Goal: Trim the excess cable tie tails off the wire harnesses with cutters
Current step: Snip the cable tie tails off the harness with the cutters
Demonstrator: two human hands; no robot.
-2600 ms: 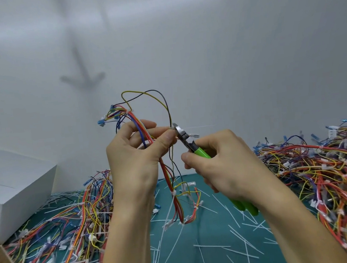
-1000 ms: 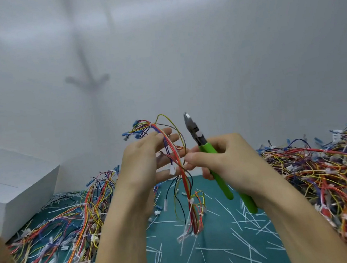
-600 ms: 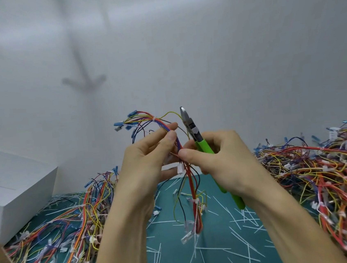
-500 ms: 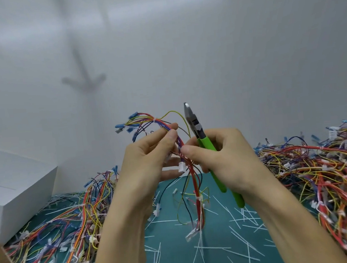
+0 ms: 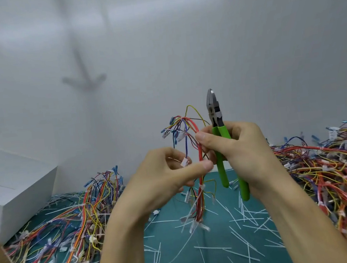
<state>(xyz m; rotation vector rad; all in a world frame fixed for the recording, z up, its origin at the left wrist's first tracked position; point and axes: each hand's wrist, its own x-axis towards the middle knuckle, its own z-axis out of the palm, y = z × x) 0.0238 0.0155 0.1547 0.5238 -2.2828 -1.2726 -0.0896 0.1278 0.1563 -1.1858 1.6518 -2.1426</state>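
Observation:
A multicoloured wire harness (image 5: 200, 192) hangs upright above the green mat, its blue and white connectors fanned out at the top. My left hand (image 5: 164, 179) pinches the red wires at mid-height between thumb and fingers. My right hand (image 5: 236, 148) grips the green-handled cutters (image 5: 218, 131), whose closed jaws point straight up beside the harness top; its thumb and fingertips also pinch the wires above my left hand. White cable ties with tails stick out near the harness's lower end (image 5: 196, 223).
A pile of harnesses (image 5: 70, 219) lies at the left and a larger pile (image 5: 333, 170) at the right. Cut white tie tails (image 5: 238, 225) litter the green mat (image 5: 172, 249). A white box (image 5: 14, 191) stands far left, a white wall behind.
My left hand has slid down the harness to a lower grip. My right hand with the cutters has risen and shifted right, and the harness top now stands straighter.

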